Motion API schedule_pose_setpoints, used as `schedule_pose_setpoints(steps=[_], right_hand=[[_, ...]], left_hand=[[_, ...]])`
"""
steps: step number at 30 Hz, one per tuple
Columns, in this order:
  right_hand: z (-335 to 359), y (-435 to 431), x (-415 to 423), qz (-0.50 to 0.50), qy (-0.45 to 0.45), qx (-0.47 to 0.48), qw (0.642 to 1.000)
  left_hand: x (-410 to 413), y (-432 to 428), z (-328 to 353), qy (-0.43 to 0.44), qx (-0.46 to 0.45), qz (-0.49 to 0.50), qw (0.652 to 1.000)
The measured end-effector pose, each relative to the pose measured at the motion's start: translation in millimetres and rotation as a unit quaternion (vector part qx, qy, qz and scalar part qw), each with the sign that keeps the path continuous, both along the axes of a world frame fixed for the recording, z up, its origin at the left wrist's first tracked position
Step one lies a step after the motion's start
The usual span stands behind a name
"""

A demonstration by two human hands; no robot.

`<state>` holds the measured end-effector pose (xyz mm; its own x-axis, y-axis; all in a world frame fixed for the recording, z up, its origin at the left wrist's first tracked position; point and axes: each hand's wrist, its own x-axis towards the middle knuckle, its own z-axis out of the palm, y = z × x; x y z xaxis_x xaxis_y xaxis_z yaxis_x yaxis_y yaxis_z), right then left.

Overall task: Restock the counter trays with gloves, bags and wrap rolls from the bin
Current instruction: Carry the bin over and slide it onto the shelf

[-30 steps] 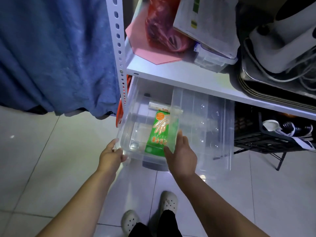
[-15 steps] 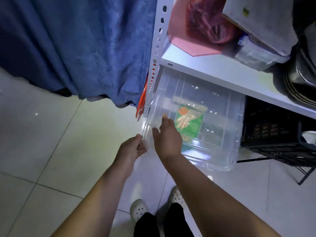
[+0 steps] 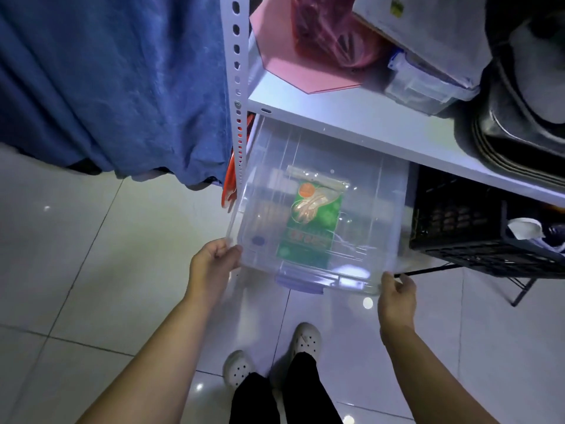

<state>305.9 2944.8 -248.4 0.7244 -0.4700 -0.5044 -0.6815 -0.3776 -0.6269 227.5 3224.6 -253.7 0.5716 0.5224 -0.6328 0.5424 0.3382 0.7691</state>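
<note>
Shelf (image 3: 351, 123) overhangs the clear bin (image 3: 305, 280), with the green glove packet (image 3: 312, 221) lying inside it. Your left grip (image 3: 214, 261) and right grip (image 3: 397, 298) each curl round a near corner; slide it level and straight, I'd say. The packet shows a drawn hand, but its writing is too blurred to read.

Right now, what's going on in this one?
A person stands at a storage rack with both hands on a clear bin that sticks partway out from under the white shelf. The left hand grips its near left corner and the right hand grips the near right corner. A green glove pack lies flat inside, seen through the clear plastic. A black crate sits beside the bin.
</note>
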Motion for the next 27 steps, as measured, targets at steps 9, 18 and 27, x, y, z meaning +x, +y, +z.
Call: schedule_pose_setpoints(steps=[9,18,27], right_hand=[[-2,-6,56,-0.078,-0.046,0.176,0.980],[-16,-6,102,-0.072,-0.103,0.263,0.957],[-22,-10,101,-0.020,-0.110,0.241,0.964]], left_hand=[[61,-21,0,-0.041,-0.015,0.084,0.995],[101,-64,-7,-0.027,-0.124,0.106,0.986],[112,-116,-17,0.005,-0.256,0.149,0.955]])
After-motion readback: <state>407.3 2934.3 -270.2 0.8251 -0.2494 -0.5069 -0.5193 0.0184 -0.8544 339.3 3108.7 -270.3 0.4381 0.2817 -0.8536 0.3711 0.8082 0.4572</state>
